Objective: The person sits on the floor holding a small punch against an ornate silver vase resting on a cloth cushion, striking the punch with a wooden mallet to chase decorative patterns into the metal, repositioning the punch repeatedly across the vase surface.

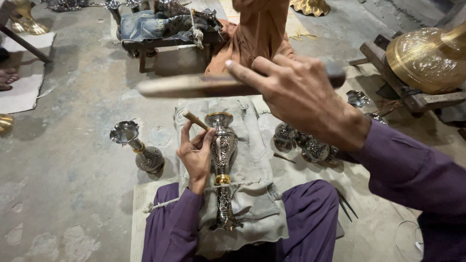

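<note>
Left hand (pixel 196 156) pinching one chisel (pixel 195 120) on one vase (pixel 222 165), right hand (pixel 296 94) gripping one hammer (pixel 194 86)

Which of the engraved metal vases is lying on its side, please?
The vase on the grey cloth, beside the left hand, lies flat under a cord; the vase on the floor stands apart.

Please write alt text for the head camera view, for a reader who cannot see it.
A seated person's left hand holds a thin punch against an engraved silver vase lying on a cloth-padded rest, while the right hand raises a blurred hammer. Another vase stands on the concrete floor.
</note>
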### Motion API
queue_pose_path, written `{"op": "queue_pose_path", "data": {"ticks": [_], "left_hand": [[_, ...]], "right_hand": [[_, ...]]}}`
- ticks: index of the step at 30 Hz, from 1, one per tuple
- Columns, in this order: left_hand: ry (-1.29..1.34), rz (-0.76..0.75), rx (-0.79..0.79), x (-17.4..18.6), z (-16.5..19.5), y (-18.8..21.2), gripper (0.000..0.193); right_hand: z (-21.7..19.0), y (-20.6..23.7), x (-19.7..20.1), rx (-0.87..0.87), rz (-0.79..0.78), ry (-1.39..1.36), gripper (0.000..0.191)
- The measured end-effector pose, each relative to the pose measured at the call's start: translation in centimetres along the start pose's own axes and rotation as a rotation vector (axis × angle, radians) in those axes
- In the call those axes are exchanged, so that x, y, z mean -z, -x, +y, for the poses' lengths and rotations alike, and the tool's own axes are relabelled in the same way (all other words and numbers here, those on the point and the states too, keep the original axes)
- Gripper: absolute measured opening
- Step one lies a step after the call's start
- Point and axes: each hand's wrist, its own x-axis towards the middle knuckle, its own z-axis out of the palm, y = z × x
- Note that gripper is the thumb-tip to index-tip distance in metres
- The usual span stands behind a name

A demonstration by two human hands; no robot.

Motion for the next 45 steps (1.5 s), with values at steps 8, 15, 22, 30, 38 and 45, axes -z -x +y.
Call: {"op": "queue_pose_path", "data": {"ticks": [8,15,22,30,38,45], "left_hand": [[-0.101,-0.011,-0.028,0.0,0.2,-0.1,0.059],[-0.094,-0.002,-0.001,0.0,0.5,-0.1,0.061],[-0.101,-0.01,-0.046,-0.1,0.2,-0.2,0.059],[-0.091,-0.01,-0.058,-0.1,0.1,-0.1,0.059],[-0.102,-0.016,-0.071,-0.3,0.0,-0.1,0.058],[-0.158,-0.025,-0.089,-0.3,0.2,-0.2,0.057]], "right_hand": [[0.4,0.2,0.0,-0.003,-0.046,-0.005,0.046],[0.5,0.1,-0.3,-0.133,-0.205,-0.125,0.049],[0.7,-0.1,-0.7,0.002,-0.028,0.043,0.044],[0.3,-0.3,-0.9,-0.018,-0.031,-0.128,0.042],[0.4,-0.7,-1.9,0.0,-0.092,0.046,0.044],[0.2,-0.9,-2.5,0.043,-0.105,0.098,0.046]]}}
